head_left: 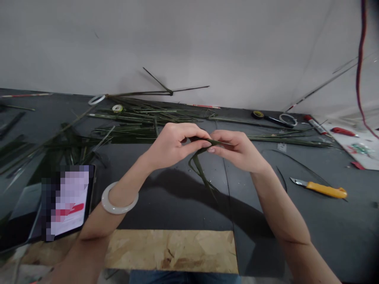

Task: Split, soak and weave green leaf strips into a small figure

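Above the dark tabletop, both hands meet on a folded green leaf strip. Thumb and fingers of my left hand pinch it from the left. My right hand grips it from the right, thumb close to the left thumb. Below the fingers the strip forms a loop, and its thin tails hang down. The part between the fingertips is mostly hidden. A white bangle circles my left wrist.
Long green leaf strips lie along the wall. A yellow utility knife, blade out, rests at right. At left stands a lit tablet. A magnifying glass and red marker lie back right. A wooden board is in front.
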`<state>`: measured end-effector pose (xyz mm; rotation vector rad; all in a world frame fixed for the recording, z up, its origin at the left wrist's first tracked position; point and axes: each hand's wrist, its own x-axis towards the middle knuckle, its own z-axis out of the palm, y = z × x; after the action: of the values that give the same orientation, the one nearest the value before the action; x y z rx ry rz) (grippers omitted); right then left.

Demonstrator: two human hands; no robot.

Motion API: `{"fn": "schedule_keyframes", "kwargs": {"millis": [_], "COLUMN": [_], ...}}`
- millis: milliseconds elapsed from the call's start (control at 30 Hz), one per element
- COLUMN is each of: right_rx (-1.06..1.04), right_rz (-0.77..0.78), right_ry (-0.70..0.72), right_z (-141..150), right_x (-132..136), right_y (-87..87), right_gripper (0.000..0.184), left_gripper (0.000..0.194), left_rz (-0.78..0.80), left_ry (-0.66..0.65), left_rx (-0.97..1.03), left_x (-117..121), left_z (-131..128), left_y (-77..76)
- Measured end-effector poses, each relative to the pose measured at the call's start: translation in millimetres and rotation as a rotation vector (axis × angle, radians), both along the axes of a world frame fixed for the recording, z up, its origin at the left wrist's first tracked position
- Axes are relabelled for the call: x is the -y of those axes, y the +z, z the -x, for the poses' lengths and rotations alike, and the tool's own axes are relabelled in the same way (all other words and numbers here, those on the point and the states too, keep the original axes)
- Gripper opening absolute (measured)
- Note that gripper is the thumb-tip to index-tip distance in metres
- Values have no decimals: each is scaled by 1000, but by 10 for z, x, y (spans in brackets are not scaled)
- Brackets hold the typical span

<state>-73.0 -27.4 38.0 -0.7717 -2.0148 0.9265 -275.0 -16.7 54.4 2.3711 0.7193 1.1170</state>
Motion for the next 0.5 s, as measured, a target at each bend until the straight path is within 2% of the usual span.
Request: {"fn": "schedule_keyframes", "kwargs": {"millis": [233, 500], "right_rx": [-11, -35], "right_rz": [-15, -51], "right_ry": [52, -169], "right_z": [49, -27], "right_x": [-21, -54], "right_y": [-53, -40], "right_gripper": [14, 21], "left_gripper": [15, 11], "left_rz": [-85, -159], "left_ry": [-1, 74], "left_rx": [-44, -21], "left_x": [32, -46], "left_z": [-18, 42], "left_y": [-11, 16]}}
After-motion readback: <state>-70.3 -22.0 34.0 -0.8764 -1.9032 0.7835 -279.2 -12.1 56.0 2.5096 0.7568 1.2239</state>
